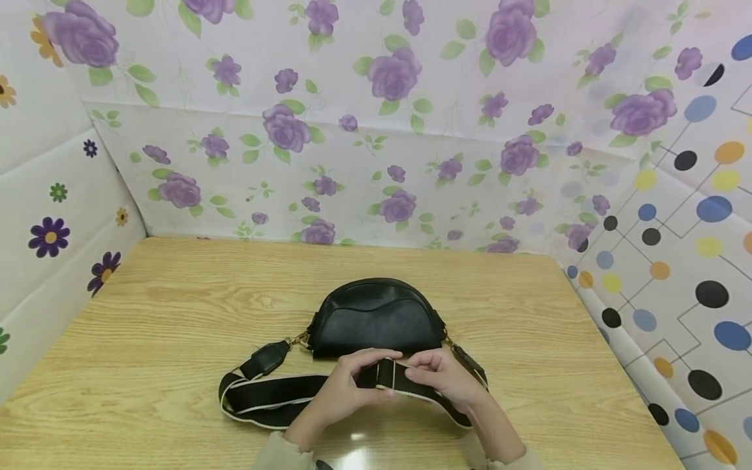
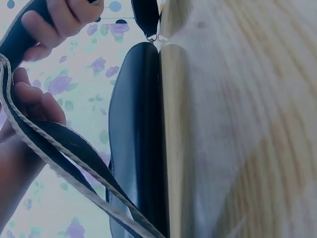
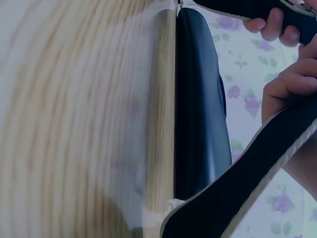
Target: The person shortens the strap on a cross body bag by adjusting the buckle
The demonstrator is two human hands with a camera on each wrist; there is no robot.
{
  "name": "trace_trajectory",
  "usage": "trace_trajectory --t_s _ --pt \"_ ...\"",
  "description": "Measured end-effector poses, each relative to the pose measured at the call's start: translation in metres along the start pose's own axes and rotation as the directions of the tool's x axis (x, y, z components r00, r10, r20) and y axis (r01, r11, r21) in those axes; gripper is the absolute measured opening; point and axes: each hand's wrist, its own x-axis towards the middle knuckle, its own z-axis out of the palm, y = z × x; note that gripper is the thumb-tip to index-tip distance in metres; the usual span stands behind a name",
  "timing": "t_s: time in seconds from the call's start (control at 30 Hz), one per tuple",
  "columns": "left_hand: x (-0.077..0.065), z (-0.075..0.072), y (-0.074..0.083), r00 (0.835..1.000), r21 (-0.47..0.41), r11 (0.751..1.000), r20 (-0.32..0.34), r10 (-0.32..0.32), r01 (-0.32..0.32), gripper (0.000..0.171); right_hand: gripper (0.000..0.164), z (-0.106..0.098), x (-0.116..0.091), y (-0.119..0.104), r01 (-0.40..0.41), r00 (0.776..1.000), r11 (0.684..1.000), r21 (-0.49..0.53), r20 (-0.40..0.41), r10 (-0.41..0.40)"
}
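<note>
Head view: left hand (image 1: 343, 386) pinches the black strap (image 1: 264, 393) at its slider (image 1: 394, 374); right hand (image 1: 449, 378) grips the same strap just beside it. Step in hand, as judged: working the strap at the slider. Next move likely calls for one steady grip and a careful draw. Count: two hands, one strap, one slider visible, one bag (image 1: 376, 326), resting on one table (image 1: 147, 326) just beyond the hands.

Crossbody bag (image 1: 376, 323) behind, shoulder strap (image 1: 276, 393) in front

The bag sits on the bench (image 1: 176, 294), before the backdrop (image 1: 346, 166). Nearer, the strap's slider (image 1: 386, 374) lies between left hand (image 1: 337, 393) and right hand (image 1: 451, 380); a strap loop lies further left.
</note>
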Motion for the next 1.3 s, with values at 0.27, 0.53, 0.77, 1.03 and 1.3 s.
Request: trace_trajectory --t_s 0.27,0.53,0.77,1.03,1.3 --pt "0.0 0.001 -0.001 1.0 -0.041 0.999 0.027 -0.007 0.008 0.043 0.024 -0.002 -0.001 0.003 0.036 0.999 0.999 -0.002 0.0 -0.036" --pt "0.0 0.002 0.001 1.0 -0.066 0.998 0.026 -0.003 0.004 0.042 0.025 0.003 0.0 0.003 0.057 0.998 0.998 -0.003 -0.016 -0.057" --pt "0.001 0.007 -0.002 0.999 -0.112 0.993 0.048 -0.025 0.03 0.041 0.019 0.008 0.004 0.0 0.057 0.998 0.998 -0.017 -0.037 -0.057" --pt "0.001 0.006 -0.003 0.999 -0.09 0.996 0.036 -0.005 0.009 0.039 0.022 0.009 0.005 0.0 0.039 0.999 0.999 0.009 -0.034 -0.038" --pt "0.002 0.003 -0.001 1.0 -0.069 0.997 0.02 0.018 -0.017 0.041 0.016 0.006 0.003 0.0 0.017 1.0 0.999 0.042 -0.018 -0.016"
